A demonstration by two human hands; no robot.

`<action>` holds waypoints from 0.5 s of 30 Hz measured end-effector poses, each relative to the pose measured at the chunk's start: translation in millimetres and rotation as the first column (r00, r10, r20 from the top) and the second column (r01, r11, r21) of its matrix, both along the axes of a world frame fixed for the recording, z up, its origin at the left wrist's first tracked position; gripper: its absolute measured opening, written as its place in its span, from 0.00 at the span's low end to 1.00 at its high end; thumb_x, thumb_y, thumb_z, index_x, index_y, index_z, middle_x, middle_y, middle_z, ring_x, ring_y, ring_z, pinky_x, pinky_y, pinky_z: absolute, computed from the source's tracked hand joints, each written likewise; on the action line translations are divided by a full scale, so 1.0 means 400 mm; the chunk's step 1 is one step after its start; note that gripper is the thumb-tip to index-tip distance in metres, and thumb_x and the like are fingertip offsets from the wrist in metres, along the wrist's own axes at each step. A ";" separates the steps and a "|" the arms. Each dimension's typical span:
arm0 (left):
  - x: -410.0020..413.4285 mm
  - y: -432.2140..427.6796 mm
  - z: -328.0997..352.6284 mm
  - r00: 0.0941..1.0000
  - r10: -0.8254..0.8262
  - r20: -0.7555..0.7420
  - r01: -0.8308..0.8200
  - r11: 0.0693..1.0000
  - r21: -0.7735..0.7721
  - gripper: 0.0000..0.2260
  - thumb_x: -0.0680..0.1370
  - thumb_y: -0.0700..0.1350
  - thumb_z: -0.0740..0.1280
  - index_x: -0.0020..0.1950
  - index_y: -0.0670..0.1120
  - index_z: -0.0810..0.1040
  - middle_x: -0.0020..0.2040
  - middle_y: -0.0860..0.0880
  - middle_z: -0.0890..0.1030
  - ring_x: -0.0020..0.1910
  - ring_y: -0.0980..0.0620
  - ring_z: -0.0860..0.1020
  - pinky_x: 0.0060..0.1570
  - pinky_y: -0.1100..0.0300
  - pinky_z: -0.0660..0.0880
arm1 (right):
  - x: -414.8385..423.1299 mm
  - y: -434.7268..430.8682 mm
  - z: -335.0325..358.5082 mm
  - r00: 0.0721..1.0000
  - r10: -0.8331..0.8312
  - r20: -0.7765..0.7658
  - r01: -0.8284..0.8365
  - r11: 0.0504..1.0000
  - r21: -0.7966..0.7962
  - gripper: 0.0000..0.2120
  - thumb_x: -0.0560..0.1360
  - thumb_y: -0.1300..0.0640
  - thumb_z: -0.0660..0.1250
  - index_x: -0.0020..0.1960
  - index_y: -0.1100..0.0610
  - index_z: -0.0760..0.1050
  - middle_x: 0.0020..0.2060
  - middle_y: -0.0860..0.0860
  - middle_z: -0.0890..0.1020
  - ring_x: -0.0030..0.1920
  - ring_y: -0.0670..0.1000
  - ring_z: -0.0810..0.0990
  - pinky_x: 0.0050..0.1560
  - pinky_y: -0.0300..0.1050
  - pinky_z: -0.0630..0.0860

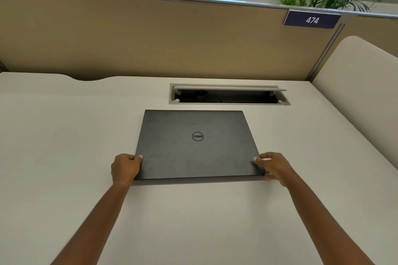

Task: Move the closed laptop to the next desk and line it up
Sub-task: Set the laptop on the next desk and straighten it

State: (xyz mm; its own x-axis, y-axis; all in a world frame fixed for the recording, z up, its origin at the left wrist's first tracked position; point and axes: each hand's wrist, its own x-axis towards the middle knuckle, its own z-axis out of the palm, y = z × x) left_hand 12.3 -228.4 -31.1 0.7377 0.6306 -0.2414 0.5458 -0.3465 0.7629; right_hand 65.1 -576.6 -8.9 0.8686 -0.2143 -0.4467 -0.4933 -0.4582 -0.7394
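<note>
Head view, single entry.

Laptop [197,144]: closed, lid up, flat on the desk [64,146]; its near corners sit between the fingers of both hands, its far edge lies beyond the fingertips and just short of the cable hatch [229,97].

Left hand [126,168]: fingers curled around the near left corner, thumb on the lid, the rest tucked at or under the edge; grasping the laptop.

Right hand [274,166]: thumb pressed on the near right corner, fingers wrapped along the side edge; grasping the laptop likewise.

Progress, as judged: the pictures cannot tell whether this is the first desk or the next one; if the first, the lift and carry are all left to do; if the next, only the squaring remains, and the laptop's edges already run close to parallel with the hatch and the desk front.

Materials and shapes: laptop a thin dark grey slab, matt, faintly scuffed and smudged, round logo at centre, corners slightly rounded; desk pale, smooth, matt, with a curved cut-out at its far left edge; hatch a long rectangular metal frame, its flap tilted open over a dark well; partition [150,38] tan, cloth-like, capped by a metal rail; number plate [312,20] dark blue, reading 474.
</note>
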 end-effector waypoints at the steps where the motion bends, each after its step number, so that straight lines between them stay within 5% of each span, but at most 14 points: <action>1: -0.005 0.001 0.001 1.000 0.011 -0.005 -0.011 1.000 -0.023 0.21 0.76 0.40 0.66 0.24 0.47 0.65 0.27 0.49 0.70 0.39 0.44 0.72 0.44 0.59 0.66 | -0.007 0.003 -0.004 1.000 -0.012 0.011 0.012 1.000 0.004 0.16 0.73 0.61 0.69 0.58 0.66 0.76 0.52 0.62 0.79 0.50 0.59 0.77 0.59 0.60 0.77; 5: -0.016 -0.008 0.009 0.999 0.052 0.017 -0.050 0.996 -0.069 0.14 0.75 0.39 0.67 0.32 0.35 0.79 0.37 0.42 0.80 0.45 0.41 0.76 0.48 0.57 0.70 | -0.015 0.007 -0.015 0.994 -0.098 0.057 0.096 0.995 0.032 0.16 0.71 0.65 0.70 0.58 0.65 0.77 0.57 0.64 0.80 0.58 0.63 0.78 0.61 0.60 0.75; 10: -0.028 -0.025 0.009 0.995 0.083 0.053 -0.081 0.996 -0.038 0.12 0.75 0.40 0.67 0.47 0.29 0.82 0.51 0.32 0.83 0.53 0.35 0.78 0.55 0.51 0.73 | -0.015 0.002 -0.017 0.987 -0.143 0.076 0.138 0.988 0.072 0.16 0.71 0.66 0.70 0.58 0.65 0.78 0.51 0.60 0.80 0.56 0.63 0.79 0.61 0.60 0.75; 15: -0.020 -0.029 0.012 0.995 0.088 0.048 -0.088 0.996 -0.003 0.11 0.75 0.39 0.67 0.42 0.30 0.82 0.50 0.31 0.83 0.51 0.33 0.78 0.53 0.50 0.74 | -0.028 0.003 -0.037 0.977 -0.160 0.143 0.150 0.986 0.074 0.14 0.72 0.65 0.69 0.57 0.64 0.78 0.54 0.61 0.81 0.53 0.61 0.79 0.60 0.59 0.76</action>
State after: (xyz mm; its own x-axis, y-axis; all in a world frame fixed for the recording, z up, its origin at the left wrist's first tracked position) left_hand 4.2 -240.0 -26.3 0.6899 0.6935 -0.2076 0.5368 -0.2977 0.7894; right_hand 54.1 -575.3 -23.9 0.8845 -0.3273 -0.3324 -0.4376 -0.3354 -0.8342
